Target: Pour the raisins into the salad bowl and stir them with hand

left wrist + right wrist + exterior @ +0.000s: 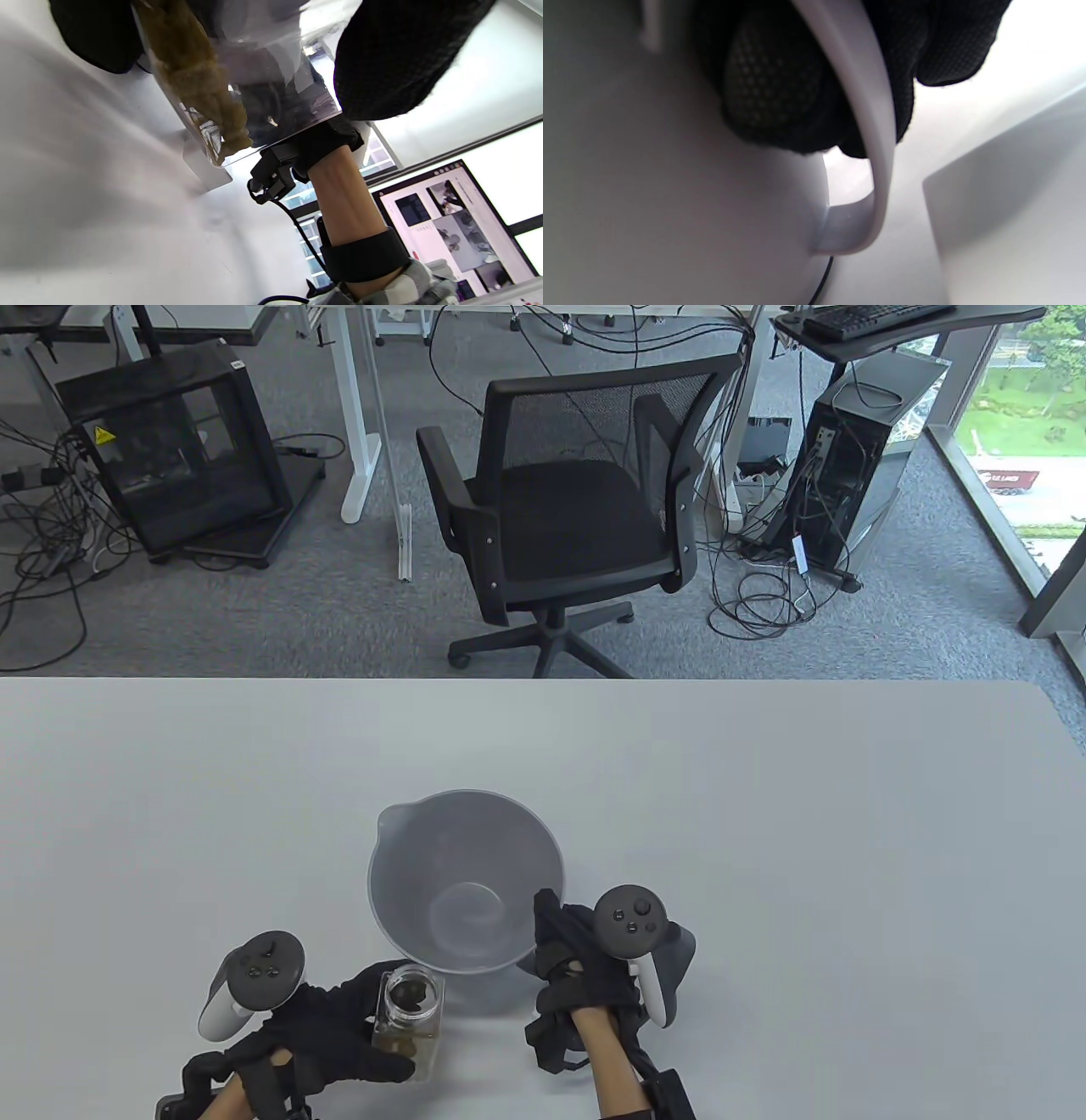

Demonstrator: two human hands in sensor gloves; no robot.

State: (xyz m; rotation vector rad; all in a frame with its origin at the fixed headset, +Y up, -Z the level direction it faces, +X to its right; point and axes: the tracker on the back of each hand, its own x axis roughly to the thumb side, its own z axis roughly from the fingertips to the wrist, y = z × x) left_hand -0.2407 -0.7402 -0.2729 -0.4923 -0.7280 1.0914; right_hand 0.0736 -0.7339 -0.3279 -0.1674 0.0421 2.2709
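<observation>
Left hand (339, 1027) grips the open raisin jar (409, 1010), upright beside the grey salad bowl (465, 882); right hand (585, 976) curls round the bowl's handle (869, 140), between both hands.

Black mesh office chair (567, 513), computer tower (840, 466), floor cables (764, 602) behind table (764, 814)

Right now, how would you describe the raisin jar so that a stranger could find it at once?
On the white table, find the grey bowl near the front edge. Just left of its near side, the left hand grips the jar. It is the only clear container, open-topped, with dark raisins inside.
</observation>
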